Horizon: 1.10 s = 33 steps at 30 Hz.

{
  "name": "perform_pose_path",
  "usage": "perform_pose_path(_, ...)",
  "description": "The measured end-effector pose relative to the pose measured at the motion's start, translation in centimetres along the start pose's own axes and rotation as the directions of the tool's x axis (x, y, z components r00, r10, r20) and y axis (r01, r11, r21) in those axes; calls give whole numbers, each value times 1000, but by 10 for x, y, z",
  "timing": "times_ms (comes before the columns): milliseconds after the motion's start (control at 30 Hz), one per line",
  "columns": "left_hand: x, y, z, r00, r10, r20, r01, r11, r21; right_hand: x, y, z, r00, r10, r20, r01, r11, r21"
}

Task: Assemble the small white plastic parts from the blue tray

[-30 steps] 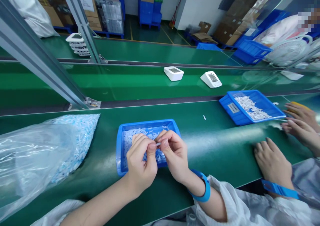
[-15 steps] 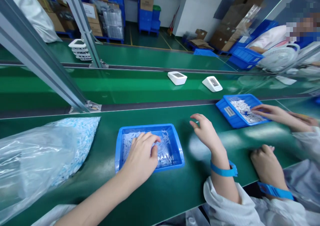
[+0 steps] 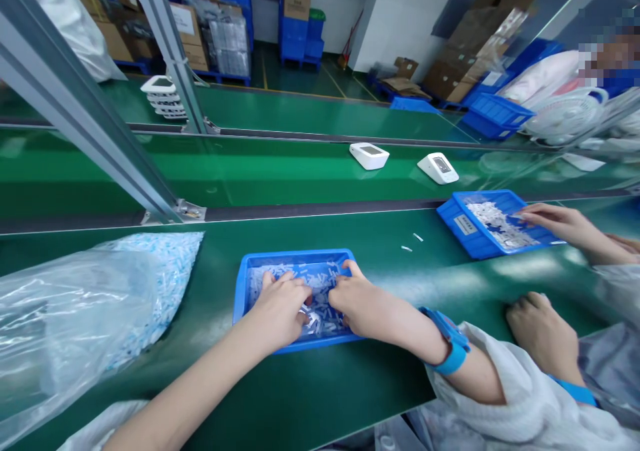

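A blue tray (image 3: 241, 284) of small, whitish strips stands before me, with both my hands in it. My left hand (image 3: 280, 311) is bent low over the strips, its thumb and forefinger drawn close together; what lies between them is too small to make out. At the tray's right side, my right hand (image 3: 364, 304), with a blue wristband, reaches in with curled fingers, and its fingertips are partly hidden. Two loose strips (image 3: 418, 237) lie on the green table beyond the right hand.
At left lies a clear plastic bag (image 3: 100, 304) of pale blue-white pieces. Right of me, a co-worker's hand (image 3: 560, 228) is at another blue bin (image 3: 467, 234), and another hand (image 3: 543, 331) rests on the table. White devices (image 3: 369, 156) sit behind the dark rail; a metal post (image 3: 110, 118) slants at left.
My right hand has come down leftward from above the table into the tray. Two strips now show on the table where it hovered. My left hand stays in the tray, slightly lower.
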<state>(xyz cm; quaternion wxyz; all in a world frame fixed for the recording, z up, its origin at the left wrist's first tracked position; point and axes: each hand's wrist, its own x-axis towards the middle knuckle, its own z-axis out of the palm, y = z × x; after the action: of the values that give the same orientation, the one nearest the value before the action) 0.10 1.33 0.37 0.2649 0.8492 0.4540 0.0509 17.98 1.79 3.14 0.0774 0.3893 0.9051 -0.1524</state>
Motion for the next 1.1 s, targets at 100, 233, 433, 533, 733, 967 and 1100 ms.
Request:
perform_pose_path(100, 0, 0, 0, 1000, -10, -13, 10, 1000, 17, -3, 6, -2, 996, -81, 46, 81, 997, -2)
perform_pose_path(233, -2, 1, 1, 1000, 18, -17, -17, 998, 53, -7, 12, -3, 991, -133, -19, 134, 990, 40)
perform_pose_path(433, -1, 2, -2, 997, -7, -75, 14, 996, 87, -9, 14, -9, 983, -29, -179, 43, 996, 73)
perform_pose_path(533, 1, 2, -2, 981, -22, -194, 25, 1000, 13, -5, 11, -12, 971, 1, -239, 49, 978, 204)
perform_pose_path(733, 4, 6, -4, 916, -245, -317, 69, 876, -477, 9, -4, -8, 867, 205, -454, 102, 819, 564)
perform_pose_path(967, 11, 19, -15, 861, -401, -314, 16, 636, -771, 10, -3, -4, 765, 198, -613, 258, 777, 574)
perform_pose_path(1100, 12, 19, -18, 865, -406, -295, 6, 597, -802, 10, 3, 0, 725, 175, -666, 300, 790, 535)
